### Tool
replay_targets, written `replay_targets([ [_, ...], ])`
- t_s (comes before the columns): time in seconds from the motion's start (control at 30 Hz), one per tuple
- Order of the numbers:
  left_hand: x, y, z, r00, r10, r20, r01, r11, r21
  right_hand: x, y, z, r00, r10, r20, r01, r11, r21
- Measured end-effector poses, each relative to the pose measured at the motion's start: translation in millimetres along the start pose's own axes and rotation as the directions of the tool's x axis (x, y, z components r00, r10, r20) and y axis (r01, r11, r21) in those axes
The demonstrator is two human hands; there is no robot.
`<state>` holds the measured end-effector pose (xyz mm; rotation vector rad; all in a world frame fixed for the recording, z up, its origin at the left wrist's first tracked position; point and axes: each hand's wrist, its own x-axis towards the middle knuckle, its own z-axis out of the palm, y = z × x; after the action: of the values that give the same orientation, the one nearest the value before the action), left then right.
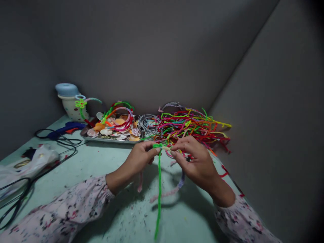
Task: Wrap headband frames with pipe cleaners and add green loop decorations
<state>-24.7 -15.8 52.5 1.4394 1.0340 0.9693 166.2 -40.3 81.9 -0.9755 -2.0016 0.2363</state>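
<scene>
A bright green pipe cleaner hangs straight down from between my hands, its top end bunched into a small green coil. My left hand is closed, thumb and forefinger pinching that coil. Thumb and fingertips of my right hand pinch a pale, cream-coloured fuzzy strand that runs into the green coil. Below the hands shows a curved band wrapped in pink and lilac fuzz; its upper part is hidden behind my right hand, so I cannot tell whether it joins the strand.
A metal tray holds seashells and wrapped hoops. Right of it lie coiled grey wire and a heap of coloured pipe cleaners. At left are a blue-lidded cup, a blue-handled tool, black cable and a plastic bag.
</scene>
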Motion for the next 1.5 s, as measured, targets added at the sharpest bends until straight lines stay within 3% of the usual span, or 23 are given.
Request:
replay_targets([
  [0.23, -1.1, 3.7, 0.9, 1.0, -0.004, -0.001, 0.004, 1.0, -0.008, -1.7, -7.8, 2.4, 0.981, -0.135, 0.142, 0.147, 0.986, -0.082],
  [0.3, -1.8, 4.3, 1.4, 1.0, -0.009, 0.002, 0.009, 1.0, -0.013, -0.7, -3.4, 1.5, 0.994, -0.038, 0.1, 0.04, 0.999, -0.013],
  [0.37, -2.7, 4.7, 2.0, 1.0, -0.018, 0.009, 0.019, 1.0, -0.018, 1.2, 6.7, 0.4, 0.98, 0.187, 0.061, -0.193, 0.974, 0.121],
  [0.43, -3.8, 5.1, 2.7, 0.999, -0.027, 0.018, 0.028, 0.999, -0.03, 2.5, 20.6, 1.9, 0.897, 0.431, 0.097, -0.439, 0.846, 0.304],
  [0.47, -4.3, 5.4, 3.1, 0.999, -0.03, 0.021, 0.03, 0.999, -0.038, 2.5, 27.4, 4.0, 0.845, 0.493, 0.209, -0.535, 0.761, 0.367],
  [0.53, -5.3, 6.2, 3.8, 0.999, -0.029, 0.021, 0.03, 0.998, -0.046, 0.8, 37.2, 11.3, 0.728, 0.488, 0.481, -0.681, 0.601, 0.419],
  [0.6, -6.0, 7.2, 4.4, 1.0, -0.018, 0.006, 0.018, 0.999, -0.035, -2.3, 39.8, 20.3, 0.659, 0.382, 0.648, -0.743, 0.468, 0.479],
  [0.7, -6.5, 8.6, 5.1, 1.0, 0.002, -0.012, -0.002, 1.0, 0.018, -6.5, 32.9, 30.7, 0.675, 0.281, 0.682, -0.734, 0.353, 0.581],
  [0.87, -7.1, 9.6, 5.2, 0.999, 0.032, -0.017, -0.031, 0.997, 0.064, -7.8, 21.6, 35.8, 0.695, 0.306, 0.651, -0.719, 0.314, 0.62],
  [1.17, -7.1, 10.2, 5.0, 0.998, 0.064, -0.017, -0.062, 0.996, 0.07, -9.6, 32.9, 40.6, 0.63, 0.392, 0.671, -0.76, 0.132, 0.637],
  [1.3, -6.4, 9.5, 3.5, 0.998, 0.065, -0.018, -0.063, 0.994, 0.086, -9.4, 37.7, 37.5, 0.616, 0.395, 0.681, -0.771, 0.127, 0.624],
  [1.5, -5.6, 11.3, 0.3, 0.999, 0.045, -0.01, -0.044, 0.992, 0.118, -6.1, 35.2, 33.7, 0.651, 0.467, 0.599, -0.739, 0.209, 0.64],
])
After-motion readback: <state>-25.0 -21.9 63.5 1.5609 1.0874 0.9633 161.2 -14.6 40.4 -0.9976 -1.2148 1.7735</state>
